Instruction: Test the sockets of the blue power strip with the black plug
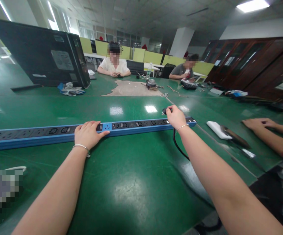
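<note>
Across the green tabletop (131, 169) we have a long blue power strip (146, 129), its sockets (139, 124) facing up. Our left hand (87, 134) lies over it, fingers close together and thumb spread out towards the blue socket (107, 127). Our right hand (177, 117) pinches a black plug (165, 111) near the strip's right end; whether over or behind it, we cannot tell. Farther back, we see gloves (71, 89) just beside a black computer tower (43, 54).
</note>
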The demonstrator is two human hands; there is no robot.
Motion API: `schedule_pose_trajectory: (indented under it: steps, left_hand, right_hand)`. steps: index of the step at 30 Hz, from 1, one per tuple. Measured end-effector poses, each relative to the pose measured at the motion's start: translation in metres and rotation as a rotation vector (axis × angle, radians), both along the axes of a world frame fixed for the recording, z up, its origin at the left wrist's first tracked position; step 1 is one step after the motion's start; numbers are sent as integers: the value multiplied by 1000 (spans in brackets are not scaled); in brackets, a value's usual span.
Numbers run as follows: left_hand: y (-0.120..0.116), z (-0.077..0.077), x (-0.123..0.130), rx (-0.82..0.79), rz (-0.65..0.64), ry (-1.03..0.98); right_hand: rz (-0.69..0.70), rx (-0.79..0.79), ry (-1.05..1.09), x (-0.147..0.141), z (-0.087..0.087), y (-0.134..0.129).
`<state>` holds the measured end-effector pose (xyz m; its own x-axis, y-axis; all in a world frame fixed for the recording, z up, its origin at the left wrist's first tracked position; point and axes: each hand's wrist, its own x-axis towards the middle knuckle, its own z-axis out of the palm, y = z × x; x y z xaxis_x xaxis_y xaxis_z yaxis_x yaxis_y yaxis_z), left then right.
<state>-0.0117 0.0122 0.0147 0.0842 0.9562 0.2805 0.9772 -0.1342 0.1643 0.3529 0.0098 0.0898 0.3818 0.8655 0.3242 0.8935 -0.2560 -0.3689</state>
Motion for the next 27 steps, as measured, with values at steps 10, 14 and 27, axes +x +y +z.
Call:
schedule_pose_trajectory:
  steps: [10, 14, 27]
  left_hand:
    - [0, -1, 0, 23, 9, 9]
    - [-1, -3, 0, 38, 8, 20]
    - [0, -5, -1, 66, 2, 11]
  right_hand:
    - [394, -232, 253, -83, -2, 0]
    - [370, -282, 155, -112, -26, 12]
    - [337, -408, -161, -136, -18, 22]
